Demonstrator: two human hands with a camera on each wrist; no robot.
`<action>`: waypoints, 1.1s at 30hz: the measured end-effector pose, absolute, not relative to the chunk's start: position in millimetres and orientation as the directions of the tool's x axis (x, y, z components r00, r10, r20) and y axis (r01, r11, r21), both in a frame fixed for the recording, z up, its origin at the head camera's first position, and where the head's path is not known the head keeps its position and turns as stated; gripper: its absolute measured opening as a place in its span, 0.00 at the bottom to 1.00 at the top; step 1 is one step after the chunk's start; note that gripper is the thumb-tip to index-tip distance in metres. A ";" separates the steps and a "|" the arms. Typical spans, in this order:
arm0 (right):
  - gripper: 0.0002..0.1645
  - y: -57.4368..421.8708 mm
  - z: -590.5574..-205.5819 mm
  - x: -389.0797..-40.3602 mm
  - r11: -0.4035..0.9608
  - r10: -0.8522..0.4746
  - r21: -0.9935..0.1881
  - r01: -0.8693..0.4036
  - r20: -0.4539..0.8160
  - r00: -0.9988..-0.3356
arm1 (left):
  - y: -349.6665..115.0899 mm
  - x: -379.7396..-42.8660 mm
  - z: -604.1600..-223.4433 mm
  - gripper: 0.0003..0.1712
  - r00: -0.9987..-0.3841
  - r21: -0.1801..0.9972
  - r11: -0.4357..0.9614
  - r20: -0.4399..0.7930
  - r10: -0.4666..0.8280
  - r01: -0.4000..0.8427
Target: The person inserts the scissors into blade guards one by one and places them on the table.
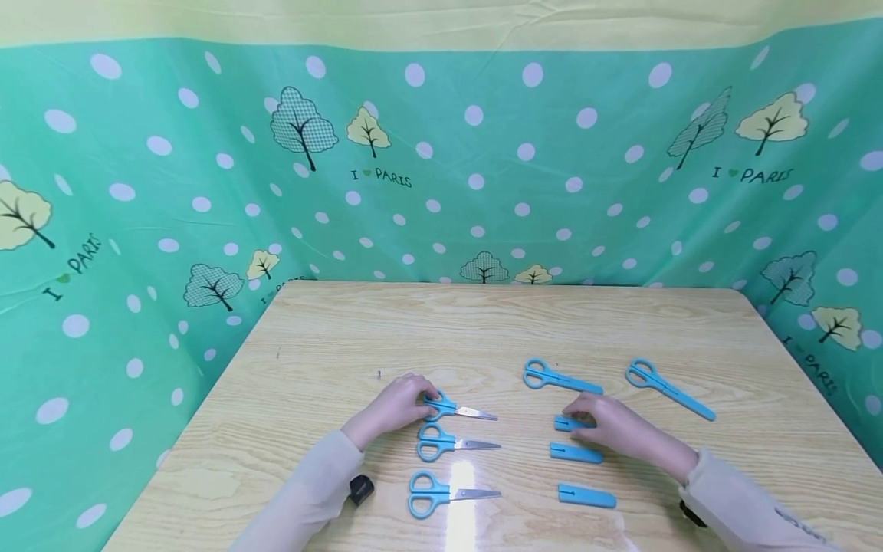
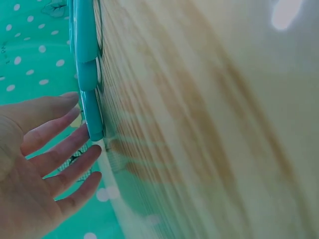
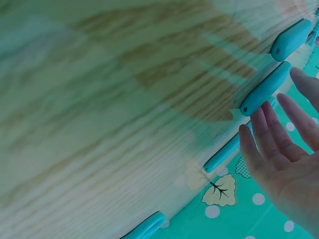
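My left hand (image 1: 395, 404) is at the handles of the farthest bare-bladed blue scissors (image 1: 448, 407), thumb and fingertips beside the loops. In the left wrist view its fingers are spread and loosely bent next to the blue handles (image 2: 93, 117). My right hand (image 1: 610, 426) reaches over the farthest loose blue blade cover (image 1: 566, 423). The right wrist view shows thumb and fingers apart around a cover (image 3: 266, 89), with no clear pinch. Two more scissors, the middle pair (image 1: 444, 443) and the near pair (image 1: 438, 494), lie below, facing the middle cover (image 1: 576, 453) and near cover (image 1: 586, 495).
Two blue scissors with covered blades, one (image 1: 562, 378) behind my right hand and another (image 1: 671, 389) farther right, lie on the wooden table (image 1: 414, 322). A green dotted curtain (image 1: 497, 176) hangs behind and along the sides.
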State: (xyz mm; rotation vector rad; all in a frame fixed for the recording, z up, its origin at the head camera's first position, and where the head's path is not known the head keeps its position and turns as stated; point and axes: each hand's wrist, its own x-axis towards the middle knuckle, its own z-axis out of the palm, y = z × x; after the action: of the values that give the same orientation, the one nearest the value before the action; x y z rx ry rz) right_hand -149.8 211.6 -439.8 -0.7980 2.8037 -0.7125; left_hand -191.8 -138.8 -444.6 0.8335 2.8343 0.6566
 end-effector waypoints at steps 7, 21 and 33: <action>0.16 210.0 -440.5 -151.0 0.736 -0.545 -0.479 -0.479 0.001 -0.838 | -137.3 -192.9 -445.1 0.12 -0.835 0.424 0.763 -0.027 0.549 0.488; 0.15 208.9 -443.6 -151.7 0.729 -0.549 -0.483 -0.486 0.012 -0.836 | -130.9 -197.3 -444.5 0.08 -0.829 0.399 0.771 -0.045 0.557 0.496; 0.12 204.4 -444.0 -151.9 0.760 -0.516 -0.463 -0.456 -0.002 -0.857 | -128.0 -199.0 -445.5 0.05 -0.827 0.370 0.779 -0.048 0.560 0.506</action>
State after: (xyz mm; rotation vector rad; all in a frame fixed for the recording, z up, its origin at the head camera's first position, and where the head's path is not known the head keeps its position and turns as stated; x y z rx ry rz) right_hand -151.9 204.4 -444.0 -0.7837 2.8249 -0.6925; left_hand -199.0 -128.0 -445.5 0.8497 2.8156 0.5188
